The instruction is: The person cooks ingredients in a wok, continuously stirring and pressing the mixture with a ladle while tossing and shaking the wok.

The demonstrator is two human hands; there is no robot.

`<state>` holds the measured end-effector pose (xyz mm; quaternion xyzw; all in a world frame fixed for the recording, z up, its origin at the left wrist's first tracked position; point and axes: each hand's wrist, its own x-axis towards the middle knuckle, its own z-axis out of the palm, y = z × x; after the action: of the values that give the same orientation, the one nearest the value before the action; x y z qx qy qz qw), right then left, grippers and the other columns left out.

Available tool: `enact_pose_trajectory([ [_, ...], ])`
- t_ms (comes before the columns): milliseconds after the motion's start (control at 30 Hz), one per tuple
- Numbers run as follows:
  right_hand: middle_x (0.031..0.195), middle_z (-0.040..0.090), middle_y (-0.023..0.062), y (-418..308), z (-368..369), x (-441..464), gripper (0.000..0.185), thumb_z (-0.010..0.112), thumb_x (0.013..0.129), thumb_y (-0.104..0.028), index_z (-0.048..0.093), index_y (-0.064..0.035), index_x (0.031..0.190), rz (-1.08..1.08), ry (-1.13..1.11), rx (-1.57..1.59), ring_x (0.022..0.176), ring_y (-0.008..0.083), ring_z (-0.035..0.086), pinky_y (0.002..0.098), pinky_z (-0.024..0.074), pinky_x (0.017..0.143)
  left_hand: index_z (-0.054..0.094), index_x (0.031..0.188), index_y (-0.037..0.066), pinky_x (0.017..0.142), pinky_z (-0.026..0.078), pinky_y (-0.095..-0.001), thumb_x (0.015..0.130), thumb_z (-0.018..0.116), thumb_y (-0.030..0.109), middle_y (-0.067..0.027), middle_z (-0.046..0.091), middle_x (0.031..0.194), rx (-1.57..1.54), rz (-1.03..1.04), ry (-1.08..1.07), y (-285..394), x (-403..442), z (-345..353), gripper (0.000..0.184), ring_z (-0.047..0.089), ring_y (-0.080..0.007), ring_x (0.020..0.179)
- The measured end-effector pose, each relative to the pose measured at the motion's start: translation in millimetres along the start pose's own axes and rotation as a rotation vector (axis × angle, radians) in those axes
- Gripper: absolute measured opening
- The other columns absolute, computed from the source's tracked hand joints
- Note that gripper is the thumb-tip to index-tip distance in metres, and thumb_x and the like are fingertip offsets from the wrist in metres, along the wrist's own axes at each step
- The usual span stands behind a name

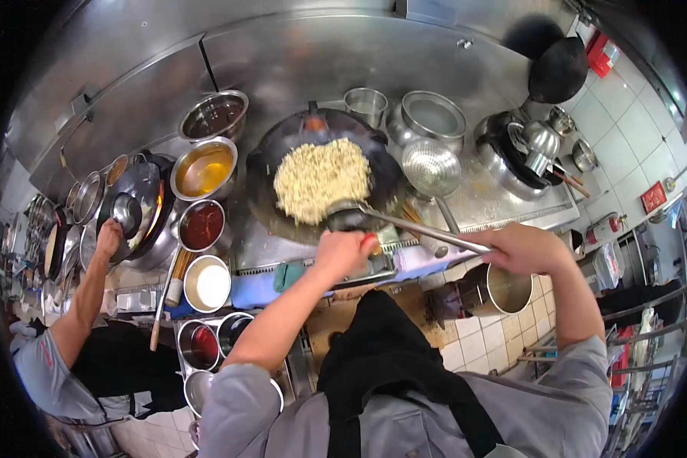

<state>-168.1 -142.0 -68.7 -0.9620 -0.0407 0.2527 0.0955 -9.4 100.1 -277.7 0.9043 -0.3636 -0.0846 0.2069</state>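
Observation:
A large dark wok [263, 179] sits on the stove in front of me, holding a heap of pale, chopped food [322, 179] that is blurred by motion. My left hand [345, 254] is closed at the wok's near edge, with something red at its fingers; what it grips is mostly hidden. My right hand [515, 248] is wrapped round the handle end of a long metal ladle [427, 230]. The ladle's bowl rests at the near side of the food, inside the wok.
Left of the wok stand bowls of yellow liquid [204, 169], red sauce [201, 226] and white contents [208, 285]. A perforated strainer [430, 168] and a metal pot [433, 114] are at the right. A co-worker's hand [110, 238] holds a ladle over another wok.

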Motion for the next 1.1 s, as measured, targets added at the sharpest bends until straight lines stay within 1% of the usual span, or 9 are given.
enact_pose_trajectory([
  [167,0.099,0.068,0.0183,-5.2,7.4,65.1,0.056,0.058,0.088,-0.014,0.047,-0.0248,0.142,-0.012,0.108,-0.032,0.088,0.0383,0.066,0.0478,0.0514,0.078,0.069,0.075,0.011,0.076,0.045,-0.0452,0.091,0.056,0.047,-0.0113,0.064,0.061,-0.039,0.188,0.422,-17.9,42.1,-12.8,0.042,0.061,-0.0324,0.057],
  [267,0.091,0.067,0.0222,-4.7,64.4,161.5,0.054,0.056,0.090,-0.014,0.046,-0.0230,0.142,0.047,0.286,-0.100,0.084,0.0399,0.066,0.0482,0.0518,0.073,0.069,0.075,0.013,0.071,0.043,-0.0480,0.091,0.056,0.048,-0.0101,0.066,0.064,0.098,0.093,0.503,-45.0,39.9,86.3,0.040,0.062,-0.0301,0.057],
  [333,0.089,0.066,0.0235,-4.4,90.1,172.9,0.055,0.056,0.090,-0.014,0.044,-0.0215,0.143,0.047,0.380,-0.031,0.082,0.0406,0.066,0.0493,0.0516,0.071,0.068,0.078,0.014,0.075,0.042,-0.0481,0.092,0.055,0.045,-0.0110,0.066,0.066,0.023,0.037,0.275,-39.1,15.1,99.4,0.037,0.063,-0.0315,0.062],
  [400,0.087,0.066,0.0248,-9.7,105.3,165.1,0.055,0.056,0.091,-0.015,0.041,-0.0200,0.144,0.035,0.472,0.035,0.080,0.0413,0.066,0.0505,0.0514,0.070,0.067,0.076,0.014,0.076,0.042,-0.0462,0.092,0.056,0.046,-0.0107,0.065,0.064,0.052,0.078,0.190,-30.0,3.4,69.0,0.037,0.063,-0.0306,0.061],
  [500,0.083,0.066,0.0246,5.6,149.2,129.3,0.053,0.055,0.092,-0.014,0.038,-0.0189,0.143,0.101,0.478,0.207,0.077,0.0425,0.065,0.0526,0.0508,0.067,0.065,0.072,0.016,0.071,0.039,-0.0443,0.090,0.058,0.046,-0.0087,0.062,0.058,-0.018,0.169,0.432,-41.7,28.3,33.1,0.036,0.060,-0.0296,0.055],
  [733,0.093,0.067,0.0247,161.2,133.5,118.1,0.050,0.044,0.100,-0.027,0.030,-0.0311,0.147,0.396,0.307,-0.245,0.085,0.0397,0.067,0.0528,0.0518,0.072,0.070,0.098,0.015,0.084,0.038,-0.0488,0.090,0.055,0.052,-0.0062,0.060,0.104,-0.076,-0.199,0.390,-77.6,53.1,54.1,0.041,0.055,-0.0247,0.108],
  [867,0.085,0.067,0.0244,168.7,115.1,232.4,0.053,0.046,0.099,-0.027,0.029,-0.0247,0.149,0.244,0.377,-0.179,0.079,0.0410,0.067,0.0517,0.0523,0.070,0.070,0.096,0.014,0.084,0.040,-0.0488,0.089,0.057,0.051,-0.0061,0.060,0.101,-0.134,-0.200,0.374,-89.7,55.4,60.0,0.040,0.055,-0.0263,0.106],
  [900,0.078,0.066,0.0231,187.2,149.1,285.6,0.051,0.047,0.098,-0.026,0.032,-0.0183,0.147,-0.033,0.511,-0.230,0.074,0.0410,0.066,0.0512,0.0521,0.066,0.070,0.096,0.014,0.084,0.040,-0.0481,0.089,0.058,0.050,-0.0060,0.061,0.100,-0.150,-0.163,0.373,-91.1,56.5,59.7,0.039,0.056,-0.0267,0.105],
  [1100,0.077,0.065,0.0266,46.5,186.2,265.5,0.047,0.045,0.100,-0.025,0.037,-0.0117,0.144,-0.056,0.422,0.113,0.073,0.0448,0.064,0.0535,0.0505,0.067,0.068,0.097,0.013,0.084,0.040,-0.0469,0.089,0.059,0.048,-0.0060,0.063,0.097,-0.127,-0.155,0.371,-87.5,52.3,52.5,0.037,0.057,-0.0277,0.103],
])
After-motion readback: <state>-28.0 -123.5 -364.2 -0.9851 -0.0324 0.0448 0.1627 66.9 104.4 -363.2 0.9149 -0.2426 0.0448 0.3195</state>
